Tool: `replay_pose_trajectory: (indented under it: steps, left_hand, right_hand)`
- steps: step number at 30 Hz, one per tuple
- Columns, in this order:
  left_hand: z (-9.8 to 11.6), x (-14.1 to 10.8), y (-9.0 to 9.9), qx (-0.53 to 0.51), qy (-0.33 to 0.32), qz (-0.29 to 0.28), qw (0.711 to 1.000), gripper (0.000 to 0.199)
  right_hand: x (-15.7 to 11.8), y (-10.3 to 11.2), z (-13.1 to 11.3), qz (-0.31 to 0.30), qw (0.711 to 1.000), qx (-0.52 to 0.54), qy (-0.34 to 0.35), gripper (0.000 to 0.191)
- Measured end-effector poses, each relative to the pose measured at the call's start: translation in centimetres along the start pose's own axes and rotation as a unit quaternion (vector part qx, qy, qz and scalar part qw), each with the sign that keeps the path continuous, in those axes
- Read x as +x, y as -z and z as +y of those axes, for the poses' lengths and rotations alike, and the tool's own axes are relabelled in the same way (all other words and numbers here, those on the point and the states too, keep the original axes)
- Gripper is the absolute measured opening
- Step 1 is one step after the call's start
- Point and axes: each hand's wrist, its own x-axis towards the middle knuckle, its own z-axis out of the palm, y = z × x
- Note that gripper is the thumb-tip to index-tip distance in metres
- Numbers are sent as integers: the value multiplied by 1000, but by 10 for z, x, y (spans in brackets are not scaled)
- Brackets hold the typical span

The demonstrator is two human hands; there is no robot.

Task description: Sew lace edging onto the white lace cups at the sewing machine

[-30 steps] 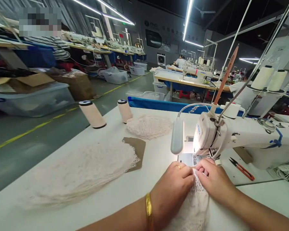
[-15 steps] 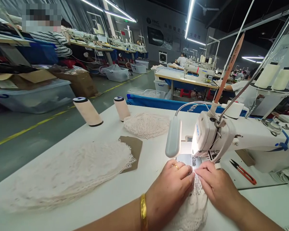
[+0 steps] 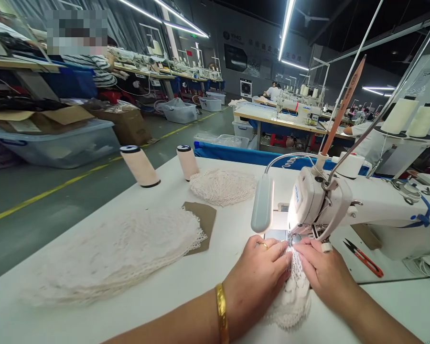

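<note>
A strip of cream lace fabric [image 3: 294, 296] runs under the needle area of a white sewing machine [image 3: 310, 200]. My left hand [image 3: 260, 277] lies on the lace's left side, its thumb and fingers closed on the edge near the presser foot. From the right, my right hand [image 3: 324, 267] pinches the lace close to the same spot. The fabric's lower end hangs loosely between my wrists. A lamp [image 3: 262, 203] lights the stitching area. To the left lies a large stack of lace pieces [image 3: 118, 253] over a piece of brown card [image 3: 206, 229].
A smaller lace pile [image 3: 222, 186] and two thread cones [image 3: 140, 167] stand at the table's far side. Red-handled thread snips [image 3: 363, 258] lie right of the machine. Beyond, a plastic bin [image 3: 89, 143], other sewing tables and co-workers are visible.
The lace's lower end has drawn up toward the machine, and more of its scalloped edge shows. Both hands stay at the presser foot with slight finger shifts. The view has turned slightly left.
</note>
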Motion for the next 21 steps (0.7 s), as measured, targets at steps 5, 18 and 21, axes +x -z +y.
replay_pose_trajectory:
  steps: [5, 18, 21]
  left_hand:
    - [-1, 0, -3, 0, 9, -8, 1000, 15]
    - [-2, -4, 19, -61, 18, -64, 996, 25]
    - [0, -10, 27, -88, 8, -112, 990, 47]
  right_hand:
    - [-1, -2, 2, 8, 1000, -11, -1, 30]
    - [-10, 12, 3, -27, 999, 16, 39, 20]
    - [-14, 27, -3, -100, 989, 76, 80, 38]
